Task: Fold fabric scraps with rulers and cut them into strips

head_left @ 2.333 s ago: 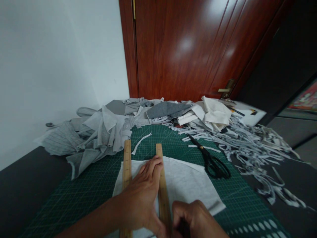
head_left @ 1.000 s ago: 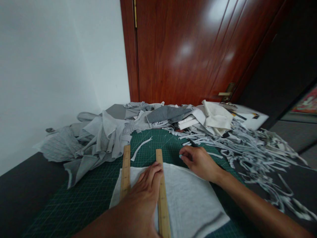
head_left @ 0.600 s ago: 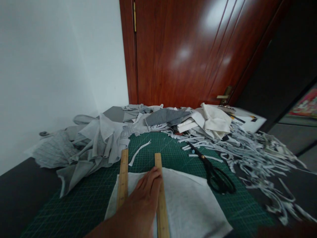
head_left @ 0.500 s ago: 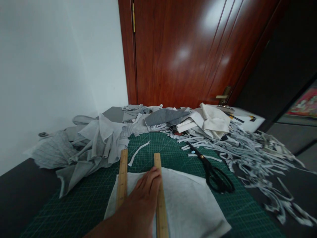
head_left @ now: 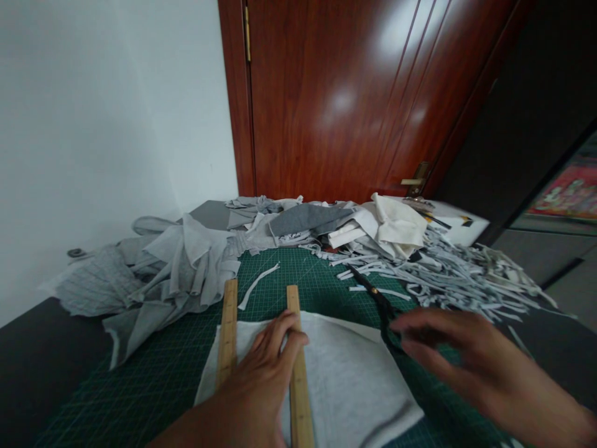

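My left hand lies on a pale grey cloth, its fingers extended over the cloth and the right-hand wooden ruler. A second wooden ruler runs roughly alongside, left of the fingers, across the cloth's left part. My right hand, somewhat blurred, is at the handles of the black scissors, thumb and forefinger apart. It partly covers the handle loops, and I see no firm hold on them. The scissors lie beyond the cloth's right edge, blades pointing away.
A green cutting mat lies beneath. Crumpled grey fabric is heaped on the left, white fabric at the back, and many cut strips on the right. One loose strip lies beyond the rulers. A wooden door stands behind.
My right hand has come in from the right and reached the scissors' handles. My left hand stays on the ruler and cloth, its thumb now more to the right, across the ruler.
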`<act>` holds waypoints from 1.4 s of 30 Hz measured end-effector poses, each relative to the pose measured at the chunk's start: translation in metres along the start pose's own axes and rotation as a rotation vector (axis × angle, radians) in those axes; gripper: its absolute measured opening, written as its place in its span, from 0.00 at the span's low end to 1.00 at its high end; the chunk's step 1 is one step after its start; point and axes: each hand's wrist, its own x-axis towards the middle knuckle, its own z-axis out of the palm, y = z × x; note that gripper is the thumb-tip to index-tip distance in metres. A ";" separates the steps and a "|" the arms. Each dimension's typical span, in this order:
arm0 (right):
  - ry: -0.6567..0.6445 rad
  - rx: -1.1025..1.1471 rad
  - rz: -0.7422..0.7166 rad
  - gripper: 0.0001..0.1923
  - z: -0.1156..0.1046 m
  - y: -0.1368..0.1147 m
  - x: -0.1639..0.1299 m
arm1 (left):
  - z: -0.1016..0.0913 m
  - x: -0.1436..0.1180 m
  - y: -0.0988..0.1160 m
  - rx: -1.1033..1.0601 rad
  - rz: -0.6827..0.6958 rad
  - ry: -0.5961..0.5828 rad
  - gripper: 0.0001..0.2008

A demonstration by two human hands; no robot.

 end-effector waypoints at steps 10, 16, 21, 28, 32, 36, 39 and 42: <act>-0.253 -0.470 0.155 0.08 0.013 0.042 0.027 | -0.013 0.002 0.007 -0.019 -0.007 -0.088 0.55; -0.288 -0.465 0.205 0.10 0.015 0.039 0.031 | -0.017 -0.001 0.015 -0.092 -0.075 -0.072 0.39; -0.299 -0.421 0.250 0.10 0.010 0.044 0.040 | -0.016 -0.003 0.021 -0.107 -0.133 -0.027 0.22; -0.284 -0.331 0.295 0.37 0.000 0.046 0.047 | -0.013 -0.003 0.014 -0.132 -0.112 0.071 0.25; -0.254 -0.275 0.314 0.24 0.000 0.052 0.053 | -0.016 -0.004 0.014 -0.070 -0.127 0.070 0.28; -0.177 -0.184 0.319 0.16 -0.005 0.058 0.054 | -0.023 -0.004 0.004 0.012 -0.091 0.117 0.31; -0.142 -0.043 0.342 0.17 -0.011 0.061 0.050 | -0.035 -0.001 -0.014 0.081 -0.076 0.134 0.32; -0.105 0.138 0.370 0.20 -0.012 0.061 0.045 | -0.050 0.002 -0.031 0.174 -0.081 0.162 0.30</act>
